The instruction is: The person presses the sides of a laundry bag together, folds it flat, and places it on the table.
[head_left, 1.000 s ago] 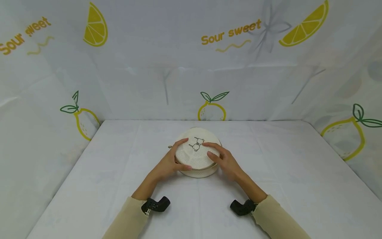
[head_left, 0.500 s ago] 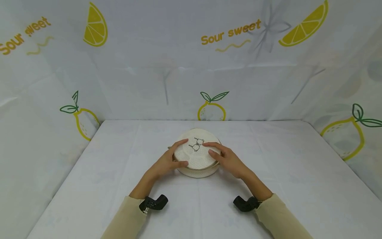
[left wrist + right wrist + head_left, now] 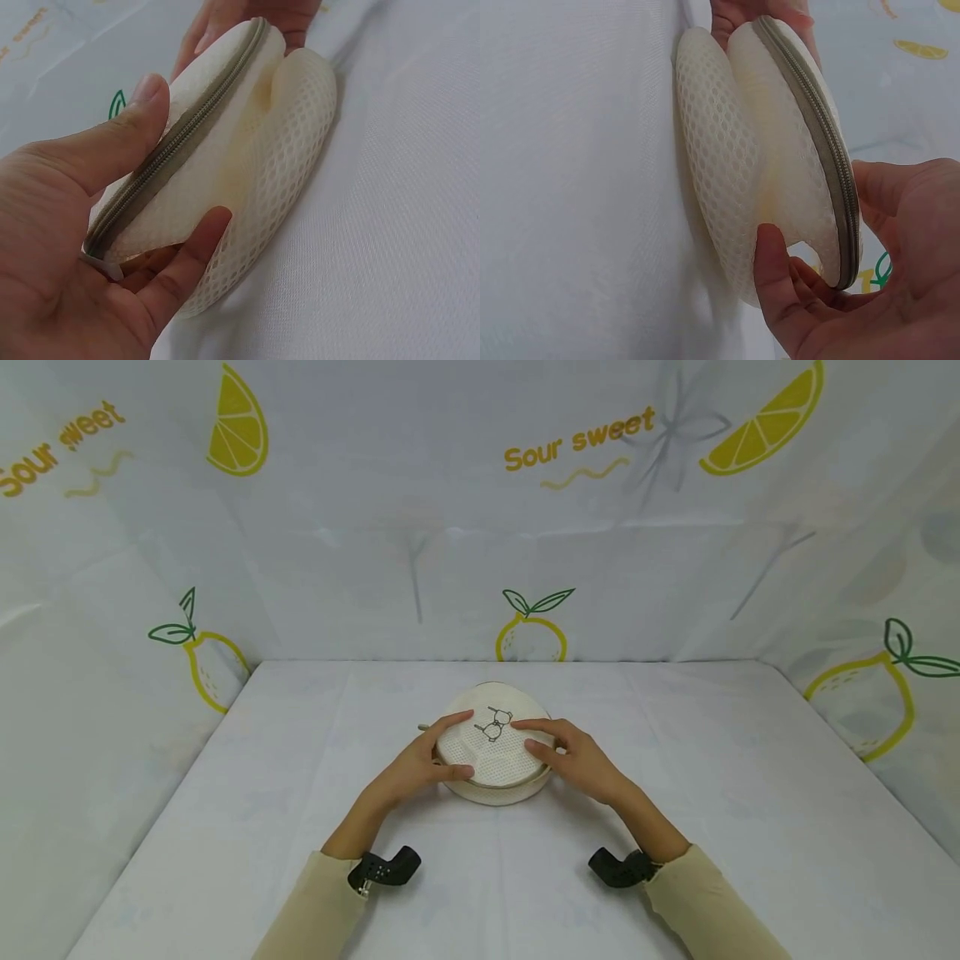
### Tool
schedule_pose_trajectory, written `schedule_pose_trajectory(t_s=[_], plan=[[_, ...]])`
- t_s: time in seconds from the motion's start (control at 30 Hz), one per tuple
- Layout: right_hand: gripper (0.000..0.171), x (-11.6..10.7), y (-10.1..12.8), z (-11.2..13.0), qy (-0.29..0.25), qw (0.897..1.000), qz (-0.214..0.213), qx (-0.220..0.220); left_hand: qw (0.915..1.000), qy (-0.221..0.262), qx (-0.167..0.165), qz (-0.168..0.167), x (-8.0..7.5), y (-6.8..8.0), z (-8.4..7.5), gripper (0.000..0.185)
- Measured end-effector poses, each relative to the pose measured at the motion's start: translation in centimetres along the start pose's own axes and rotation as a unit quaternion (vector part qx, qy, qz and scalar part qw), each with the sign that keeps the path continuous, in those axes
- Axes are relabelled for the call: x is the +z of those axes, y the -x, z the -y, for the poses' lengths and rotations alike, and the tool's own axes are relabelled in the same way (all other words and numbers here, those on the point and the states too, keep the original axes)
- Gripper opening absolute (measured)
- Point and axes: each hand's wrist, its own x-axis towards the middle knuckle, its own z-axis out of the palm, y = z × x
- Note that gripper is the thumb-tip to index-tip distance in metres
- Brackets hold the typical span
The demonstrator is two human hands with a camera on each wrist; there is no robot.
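Observation:
A round cream mesh laundry bag (image 3: 493, 760) lies at the middle of the table, with a small dark line drawing on top. My left hand (image 3: 414, 771) grips its left side, thumb on the upper part. On the right side my right hand (image 3: 585, 768) holds it, with fingers over the rim. In the left wrist view, an olive zipper (image 3: 195, 124) runs round the upper half, and some fingers reach into the fold below it. The zipper (image 3: 821, 135) also shows in the right wrist view, where the fingertips curl under that upper half. The bag's inside is hidden.
A white cloth covers the table (image 3: 300, 718). White curtains with lemon prints (image 3: 532, 639) stand at the back and on both sides. Black wrist cameras (image 3: 386, 867) sit on both forearms.
Both wrists have spread slightly outward. My left hand has shifted a little left, with the bag's upper half following slightly. Both hands keep hold of the bag.

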Motion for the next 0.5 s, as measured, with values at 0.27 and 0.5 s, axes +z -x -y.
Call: schedule_pose_trajectory(t_s=[0.27, 0.5], plan=[[0.034, 0.27, -0.09, 0.02, 0.035, 0.999, -0.013, 0.002, 0.9999, -0.007, -0.005, -0.010, 0.18, 0.07, -0.24, 0.073], [0.035, 0.49, -0.07, -0.02, 0.067, 0.998, -0.011, -0.007, 0.9956, -0.084, 0.006, -0.040, 0.38, 0.07, -0.39, 0.070]])
